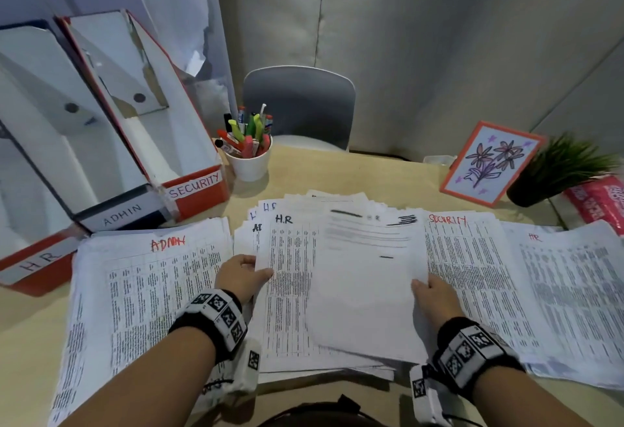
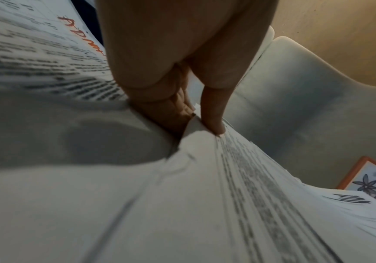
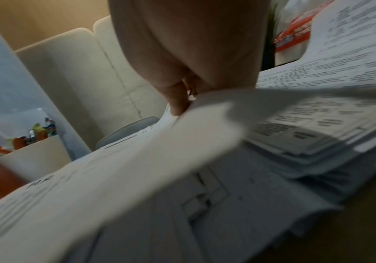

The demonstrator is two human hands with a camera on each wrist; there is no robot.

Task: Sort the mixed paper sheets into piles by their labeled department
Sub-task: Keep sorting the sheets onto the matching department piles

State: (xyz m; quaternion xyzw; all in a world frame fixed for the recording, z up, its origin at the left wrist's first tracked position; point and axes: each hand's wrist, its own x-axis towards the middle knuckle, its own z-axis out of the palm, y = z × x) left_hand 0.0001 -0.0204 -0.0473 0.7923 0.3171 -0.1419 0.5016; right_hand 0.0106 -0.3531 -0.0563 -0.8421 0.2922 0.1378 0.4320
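Desk [image 1: 371,170], pen cup [image 1: 248,160] behind (upright), picture [image 1: 491,163], plant [image 1: 560,170]

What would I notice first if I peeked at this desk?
Paper everywhere: piles marked ADMIN, SECURITY and HR lie side by side across the desk. In the middle, the left hand and right hand hold sheets from a mixed stack. Bright markers fill a white cup behind them.

A white cup [image 1: 248,165] of markers stands far left-centre, a grey chair [image 1: 299,105] beyond it; far right lean a framed flower drawing [image 1: 489,163] and a potted plant [image 1: 557,170].
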